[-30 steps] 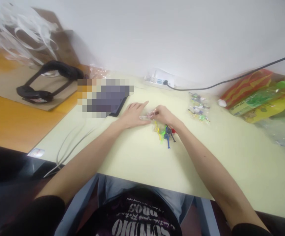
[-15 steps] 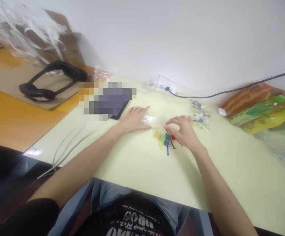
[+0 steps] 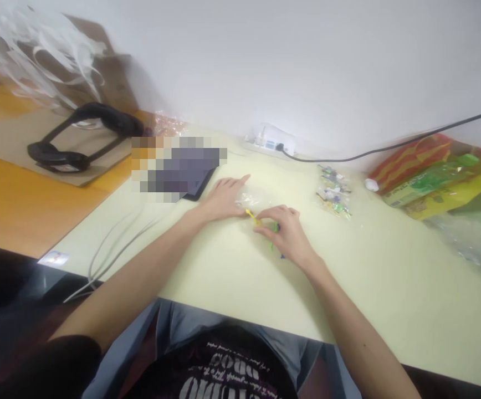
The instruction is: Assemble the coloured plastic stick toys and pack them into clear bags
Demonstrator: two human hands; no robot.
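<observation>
Closest to you is your dark shirt (image 3: 224, 363) with pale lettering, and past it the edge of a cream tabletop (image 3: 224, 277). Thin white cables (image 3: 111, 269) trail over that edge at your left. Your right hand (image 3: 285, 230) is over the middle of the table, thumb and index finger pinching a small yellow piece (image 3: 250, 215). The piece sits between your two hands, its free end just beside your left thumb; whether they touch is hard to tell. A green piece (image 3: 272, 245) and a blue piece (image 3: 282, 256) show partly from behind your right hand. Your left hand (image 3: 223, 200) lies palm down, fingers spread, beside crumpled clear plastic (image 3: 252, 198). Just beyond it on the left is a dark tablet (image 3: 201, 181), partly pixelated. Farther right, clear packets (image 3: 334, 191) of small colourful bits lie near bright packaging (image 3: 415, 158). By the wall (image 3: 244, 72), a black cable (image 3: 348, 159) meets a white power strip (image 3: 269, 139).
</observation>
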